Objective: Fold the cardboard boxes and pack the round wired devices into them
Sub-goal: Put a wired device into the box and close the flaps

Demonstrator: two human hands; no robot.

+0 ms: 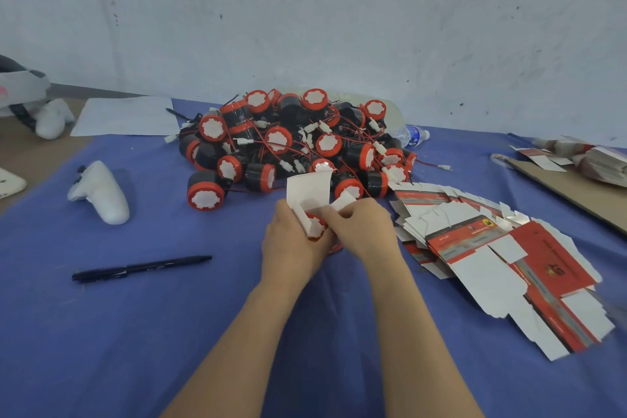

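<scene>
At the centre of the blue table, my left hand point(291, 241) grips a small cardboard box point(307, 193) whose white top flap stands open. A round device point(317, 226) with a red rim and white face sits in the box's mouth. My right hand point(363, 227) holds the box's right side, its fingers curled on a small white side flap. Behind the hands lies a pile of round wired devices point(288, 139), black and red with white connectors. A fanned stack of flat unfolded boxes point(492, 258), red and white, lies to the right.
A black marker pen point(140, 267) lies at the left front. A white game controller point(101, 192) rests further left, a sheet of paper point(127, 115) behind it. A water bottle point(412, 135) lies behind the pile. More flat packs on cardboard point(583, 159) sit at the far right.
</scene>
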